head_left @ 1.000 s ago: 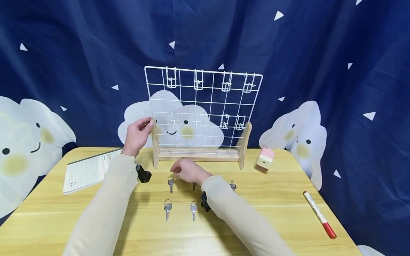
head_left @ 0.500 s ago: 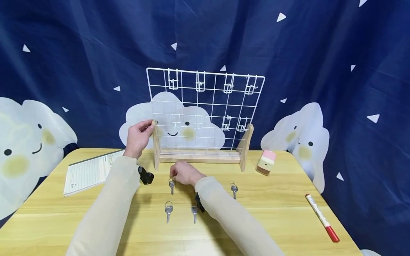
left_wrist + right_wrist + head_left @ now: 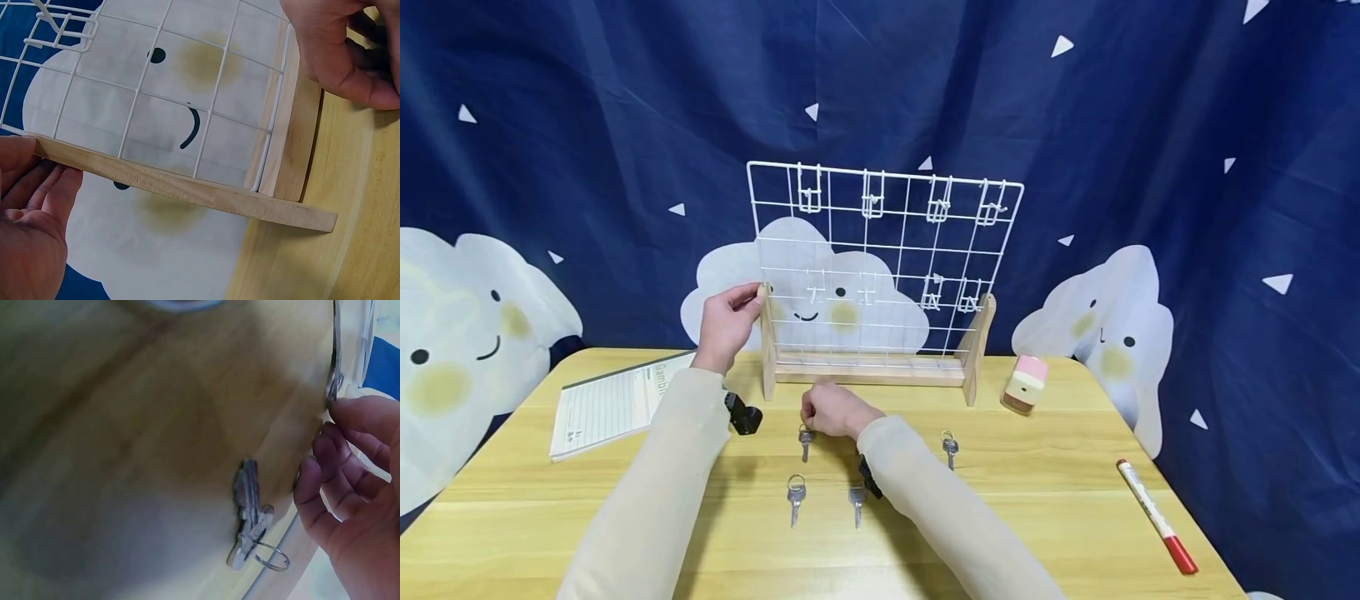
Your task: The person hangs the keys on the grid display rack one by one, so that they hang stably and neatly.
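A white wire grid rack with hooks stands upright in a wooden stand. My left hand pinches the top of the stand's left wooden post, thumb and fingers on either side. Low over the table, my right hand has its fingertips pinching the ring end of a silver key; that ring is mostly hidden by the fingers. In the right wrist view, another key with its ring lies beside the curled fingers. Nearer the front are two keys, the left one and the right one, partly under the wrist.
One more key lies right of the right forearm. A pink and cream sharpener-like block sits by the rack's right post. A red-capped marker lies at the right edge, a notepad at the left. A blue curtain hangs behind.
My right hand has shifted slightly, its fingers closing over the key's ring, and the key has tilted a little. My left hand stays on the post. The head view has shifted slightly.
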Motion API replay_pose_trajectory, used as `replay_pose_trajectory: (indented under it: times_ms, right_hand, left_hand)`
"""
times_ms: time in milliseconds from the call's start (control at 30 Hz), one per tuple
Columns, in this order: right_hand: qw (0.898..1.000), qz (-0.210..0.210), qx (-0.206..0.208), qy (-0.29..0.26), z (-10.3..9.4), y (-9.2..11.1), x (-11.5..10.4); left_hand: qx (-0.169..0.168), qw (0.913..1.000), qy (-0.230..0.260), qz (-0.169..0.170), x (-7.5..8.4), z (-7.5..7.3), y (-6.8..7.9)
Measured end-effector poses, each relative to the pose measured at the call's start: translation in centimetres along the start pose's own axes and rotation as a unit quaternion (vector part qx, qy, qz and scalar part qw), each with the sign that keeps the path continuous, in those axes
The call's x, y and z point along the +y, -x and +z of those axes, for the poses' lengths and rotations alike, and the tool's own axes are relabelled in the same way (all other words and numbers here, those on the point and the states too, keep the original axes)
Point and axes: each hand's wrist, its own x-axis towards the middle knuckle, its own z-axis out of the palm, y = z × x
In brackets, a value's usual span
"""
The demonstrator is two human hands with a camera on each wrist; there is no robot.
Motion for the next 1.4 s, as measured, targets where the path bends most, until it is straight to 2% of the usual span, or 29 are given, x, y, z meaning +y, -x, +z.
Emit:
replay_pose_trajectory:
  times_ms: [200,400,633,867,1000,1167,1400]
  right_hand:
    - [1.000,-0.002,-0.007,-0.010,-0.2,0.2,0.2]
    - [0.997,-0.005,0.013,-0.071,-0.7,0.6,0.4]
    - [0.984,0.012,0.027,-0.177,-0.9,1.1,0.6]
    - [0.974,0.004,0.043,-0.224,-1.5,1.4,0.5]
    - [0.966,-0.013,0.064,-0.249,-2.8,1.8,0.0]
    - [0.958,-0.031,0.099,-0.268,-5.4,2.4,-0.5]
    - [0.951,-0.029,0.133,-0.279,-8.6,3.7,-0.8]
  left_hand:
    - [-0.002,1.0000,0.006,-0.001,0.0,0.0,0.0]
    - [-0.003,1.0000,0.004,0.002,0.0,0.0,0.1]
    - [-0.010,0.9999,0.011,0.006,0.0,0.1,0.2]
    - [-0.012,0.9999,0.005,0.004,0.0,0.1,0.2]
    - [-0.012,0.9999,0.004,0.011,-0.1,0.0,0.2]
    - [-0.011,0.9996,0.012,0.021,-0.3,-0.1,0.1]
    - [-0.010,0.9998,0.014,0.010,-0.6,-0.3,0.1]
